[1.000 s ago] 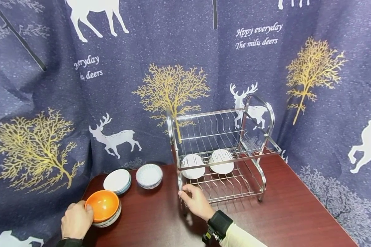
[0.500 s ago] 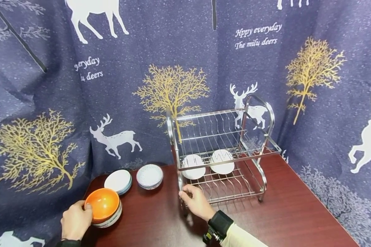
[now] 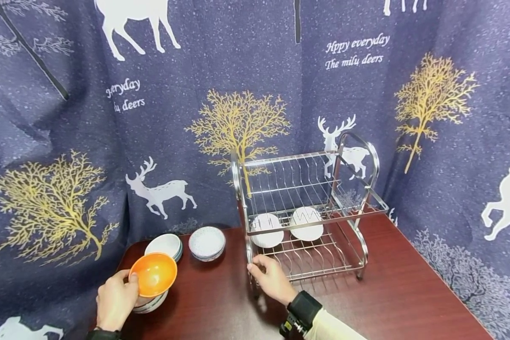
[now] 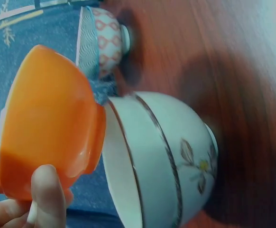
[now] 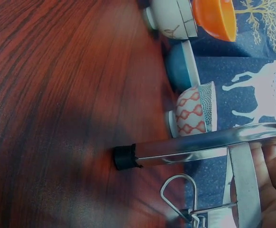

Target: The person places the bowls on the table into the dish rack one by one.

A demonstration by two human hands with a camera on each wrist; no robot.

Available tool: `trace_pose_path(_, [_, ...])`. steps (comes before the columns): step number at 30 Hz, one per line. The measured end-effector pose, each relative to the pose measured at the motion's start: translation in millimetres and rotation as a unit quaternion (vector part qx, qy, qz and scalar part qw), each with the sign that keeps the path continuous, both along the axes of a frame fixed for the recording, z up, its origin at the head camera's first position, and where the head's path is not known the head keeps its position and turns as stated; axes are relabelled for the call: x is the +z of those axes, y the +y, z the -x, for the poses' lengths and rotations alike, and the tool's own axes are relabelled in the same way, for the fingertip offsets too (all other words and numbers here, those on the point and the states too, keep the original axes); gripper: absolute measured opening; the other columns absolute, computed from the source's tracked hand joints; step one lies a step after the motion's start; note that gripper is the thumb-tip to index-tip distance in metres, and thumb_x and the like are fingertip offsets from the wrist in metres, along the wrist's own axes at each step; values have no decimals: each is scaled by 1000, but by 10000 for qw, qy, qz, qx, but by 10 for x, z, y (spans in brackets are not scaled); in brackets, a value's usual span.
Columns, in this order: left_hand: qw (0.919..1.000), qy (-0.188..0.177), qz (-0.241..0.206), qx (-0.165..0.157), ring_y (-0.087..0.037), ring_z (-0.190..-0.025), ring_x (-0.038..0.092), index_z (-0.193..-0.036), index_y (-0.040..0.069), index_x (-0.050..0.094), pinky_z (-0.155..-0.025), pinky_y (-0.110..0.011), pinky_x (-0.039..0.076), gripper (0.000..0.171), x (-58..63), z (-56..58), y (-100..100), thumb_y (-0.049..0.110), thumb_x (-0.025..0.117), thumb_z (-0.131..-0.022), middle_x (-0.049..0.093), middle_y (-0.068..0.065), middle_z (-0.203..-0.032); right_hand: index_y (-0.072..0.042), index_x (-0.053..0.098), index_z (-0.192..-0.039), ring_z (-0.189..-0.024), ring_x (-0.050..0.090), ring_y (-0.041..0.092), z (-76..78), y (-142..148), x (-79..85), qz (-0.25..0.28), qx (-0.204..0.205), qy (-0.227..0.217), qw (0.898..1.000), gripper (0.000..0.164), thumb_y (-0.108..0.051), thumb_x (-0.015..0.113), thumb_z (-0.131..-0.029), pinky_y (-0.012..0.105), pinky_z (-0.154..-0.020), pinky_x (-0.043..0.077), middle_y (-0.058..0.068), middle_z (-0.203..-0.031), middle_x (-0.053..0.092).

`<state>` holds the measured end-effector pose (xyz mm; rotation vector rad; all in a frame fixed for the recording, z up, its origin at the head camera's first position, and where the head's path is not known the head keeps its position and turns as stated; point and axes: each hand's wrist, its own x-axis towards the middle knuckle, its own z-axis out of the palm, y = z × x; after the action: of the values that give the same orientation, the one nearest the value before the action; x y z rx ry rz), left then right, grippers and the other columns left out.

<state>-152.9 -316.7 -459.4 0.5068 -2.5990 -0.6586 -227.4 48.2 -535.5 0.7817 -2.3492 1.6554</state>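
My left hand point(image 3: 118, 298) pinches the rim of an orange bowl point(image 3: 155, 275), thumb on one side and fingers on the other. The bowl is tilted and held just above a stack of white bowls point(image 4: 190, 142) with a flower print and a dark band. In the left wrist view a gap shows between the orange bowl's foot and part of the stack's rim. My right hand point(image 3: 274, 279) grips the left front leg of a two-tier metal dish rack point(image 3: 348, 216). The right wrist view shows its fingers point(image 5: 273, 164) behind the metal frame.
Two white bowls point(image 3: 267, 239) lean in the rack's lower tier. Behind the left hand stands a white-and-blue bowl stack point(image 3: 165, 244). Right of that is a patterned bowl stack point(image 3: 207, 242). A dark curtain point(image 3: 174, 141) hangs at the back of the brown table point(image 3: 221, 302).
My left hand has lifted the orange bowl off the white bowls and moved it slightly to the right. The right hand stays on the rack's leg.
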Motion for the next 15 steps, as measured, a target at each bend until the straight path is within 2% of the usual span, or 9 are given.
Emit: trace_pose_path(15, [9980,531,-47,-328,-52,-85,60,-106,0,69,-70,-60,43,26,-35,-38,313,15,57,-89,69,-24,-88,-14,61,-87,-61,51,3,1,-6,-3,85,44,-16,10000,9,-19,60,-94,23,-56,47,-8,-72,57])
